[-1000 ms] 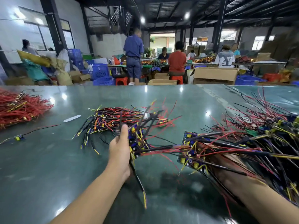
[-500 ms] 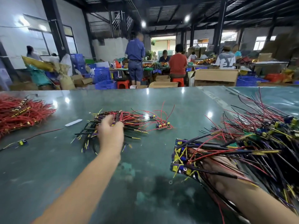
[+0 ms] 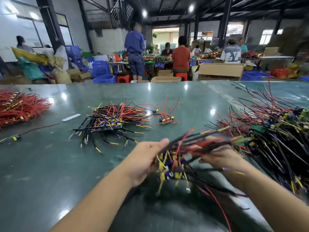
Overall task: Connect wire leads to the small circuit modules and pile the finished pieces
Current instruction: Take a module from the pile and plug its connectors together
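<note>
Both hands grip one bundle: left hand fingers clasp its module end, right hand its wires; pile lies ahead-left.

This is a factory assembly hall, open and high under a dark steel-beamed roof with ceiling lamps. At twelve o'clock, workers sit on red stools round a cluttered bench, amid cardboard cartons and blue plastic crates. The long green surface carries bulk heaps of wired circuit modules at eleven and red leads at nine o'clock.
</note>
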A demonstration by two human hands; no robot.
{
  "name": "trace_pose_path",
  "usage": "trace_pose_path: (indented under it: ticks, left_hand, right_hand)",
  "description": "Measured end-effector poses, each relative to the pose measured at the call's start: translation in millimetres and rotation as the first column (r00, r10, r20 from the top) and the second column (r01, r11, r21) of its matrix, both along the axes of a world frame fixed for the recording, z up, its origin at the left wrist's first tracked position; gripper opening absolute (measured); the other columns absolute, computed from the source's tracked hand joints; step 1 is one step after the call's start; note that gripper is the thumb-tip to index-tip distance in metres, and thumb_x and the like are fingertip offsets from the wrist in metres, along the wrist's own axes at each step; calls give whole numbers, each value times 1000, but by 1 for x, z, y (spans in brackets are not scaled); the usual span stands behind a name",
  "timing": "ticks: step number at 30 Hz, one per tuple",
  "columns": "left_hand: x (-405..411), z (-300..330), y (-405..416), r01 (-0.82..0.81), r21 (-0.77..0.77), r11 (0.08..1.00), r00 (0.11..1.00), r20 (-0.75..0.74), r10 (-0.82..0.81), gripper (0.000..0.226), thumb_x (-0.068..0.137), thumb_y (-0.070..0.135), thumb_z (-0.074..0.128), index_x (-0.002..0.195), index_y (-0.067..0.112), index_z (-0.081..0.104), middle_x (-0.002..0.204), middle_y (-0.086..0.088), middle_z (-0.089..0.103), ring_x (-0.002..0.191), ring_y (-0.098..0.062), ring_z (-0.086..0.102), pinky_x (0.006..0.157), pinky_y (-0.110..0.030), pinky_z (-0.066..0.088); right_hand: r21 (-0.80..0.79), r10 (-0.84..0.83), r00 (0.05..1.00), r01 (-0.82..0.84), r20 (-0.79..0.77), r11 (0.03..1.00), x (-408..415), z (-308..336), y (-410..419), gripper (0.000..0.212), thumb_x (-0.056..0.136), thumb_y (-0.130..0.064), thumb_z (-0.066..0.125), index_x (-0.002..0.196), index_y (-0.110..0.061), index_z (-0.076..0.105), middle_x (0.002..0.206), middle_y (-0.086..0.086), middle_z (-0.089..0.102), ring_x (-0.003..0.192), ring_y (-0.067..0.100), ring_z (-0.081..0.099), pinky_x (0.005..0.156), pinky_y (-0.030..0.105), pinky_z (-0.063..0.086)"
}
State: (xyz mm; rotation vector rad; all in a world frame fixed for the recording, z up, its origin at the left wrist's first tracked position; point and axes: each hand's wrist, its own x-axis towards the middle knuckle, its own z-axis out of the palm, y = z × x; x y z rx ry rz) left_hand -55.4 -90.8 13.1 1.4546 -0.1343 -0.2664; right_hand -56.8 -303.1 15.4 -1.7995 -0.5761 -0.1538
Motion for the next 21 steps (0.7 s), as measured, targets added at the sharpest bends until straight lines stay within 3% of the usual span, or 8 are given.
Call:
trace_pose_path:
  ticks: [2, 4, 7, 9, 10, 14, 18, 21]
  left_hand:
    - [3, 3, 4, -149, -67, 987, 989, -31, 147, 34, 88, 35, 56, 81, 4, 69, 59, -5, 67, 39, -9, 58, 35, -13, 41]
    - [6, 3, 5, -258, -171, 951, 966, -26, 258, 31, 89, 32, 57, 80, 5, 69, 61, -4, 69, 40, -7, 59, 35, -13, 43]
    - [10, 3, 4, -279, -385, 880, 952, 6, 305, 24, 79, 25, 61, 83, 3, 69, 70, -6, 72, 52, -9, 64, 48, -19, 53]
    - [10, 3, 2, -210, -483, 850, 965, 37, 259, 29, 74, 19, 61, 96, -1, 63, 79, -8, 74, 64, -12, 69, 57, -22, 56]
    - [10, 3, 2, -174, -512, 841, 971, 53, 233, 28, 74, 15, 61, 98, 1, 62, 82, -8, 74, 68, -12, 70, 60, -23, 57]
    - [5, 2, -4, -69, -531, 844, 983, 110, 150, 21, 75, -1, 58, 94, 3, 64, 88, -8, 74, 77, -15, 71, 67, -24, 57]
    - [1, -3, -13, -87, -511, 855, 980, 112, 166, 26, 72, -15, 54, 91, 1, 61, 85, -10, 73, 78, -18, 70, 71, -31, 59]
    - [-4, -4, -17, -40, -504, 863, 988, 107, 108, 37, 64, -6, 61, 101, -3, 59, 100, -19, 69, 95, -31, 64, 88, -43, 54]
  right_hand:
    - [-6, -167, 982, 167, -83, 986, 0, 8, 2, 15, 78, 8, 69, 84, -7, 70, 73, -9, 72, 75, 5, 64, 64, 10, 47]
    - [-168, -437, 897, 442, 72, 881, 0, 17, -1, 10, 84, -8, 68, 94, -9, 69, 85, 0, 70, 84, 14, 60, 75, 20, 44]
    - [-49, -617, 464, 822, 636, 568, -5, 20, -3, 18, 85, -6, 59, 102, -4, 64, 98, 9, 64, 100, 30, 49, 90, 36, 32]
    - [105, -554, 346, 772, 757, 626, -13, 22, 4, 15, 82, -5, 53, 94, -4, 63, 92, 8, 60, 94, 28, 47, 87, 34, 33]
    - [91, -505, 424, 692, 752, 716, -14, 20, 8, 12, 81, -5, 51, 88, -5, 61, 87, 4, 58, 87, 23, 48, 82, 28, 35]
    - [78, -461, 880, 454, 116, 887, -12, 7, 23, 3, 80, -17, 58, 78, -19, 57, 73, -4, 58, 69, 15, 58, 67, 24, 46]
    - [395, -187, 850, 409, -492, 823, 2, -3, 27, 13, 88, -9, 59, 88, -12, 46, 89, 9, 57, 74, 22, 68, 69, 34, 54]
    - [491, -40, 745, 478, -666, 728, 7, -4, 28, 4, 92, -7, 52, 95, -7, 52, 97, 11, 57, 70, 22, 66, 55, 25, 57]
